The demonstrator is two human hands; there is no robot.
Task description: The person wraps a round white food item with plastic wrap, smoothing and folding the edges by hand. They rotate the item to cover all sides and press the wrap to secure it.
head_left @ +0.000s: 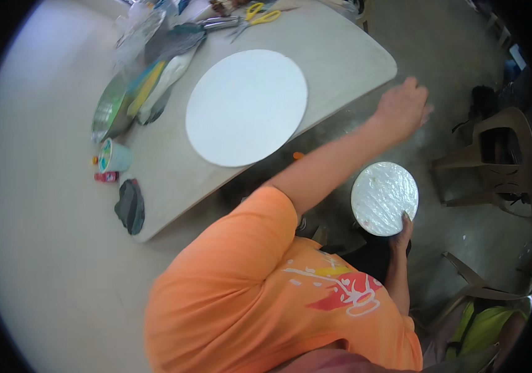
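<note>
My right hand [403, 231] holds a small round white disc [384, 198] by its lower edge, low beside the table; the disc looks wrapped in shiny clear film. My left arm reaches across from the orange sleeve, and my left hand [404, 108] hovers with curled fingers just off the rounded corner of the pale table [346, 59]. Whether that hand holds anything is hidden. A large round white board [246, 107] lies flat on the table, to the left of my left hand.
On the far left of the table are a metal bowl [109, 110], paint-smeared sheets [157, 78], a turquoise-stained cup [114, 155], a dark rag [130, 207] and yellow-handled scissors [262, 13]. Brown plastic chairs [505, 158] stand on the floor to the right.
</note>
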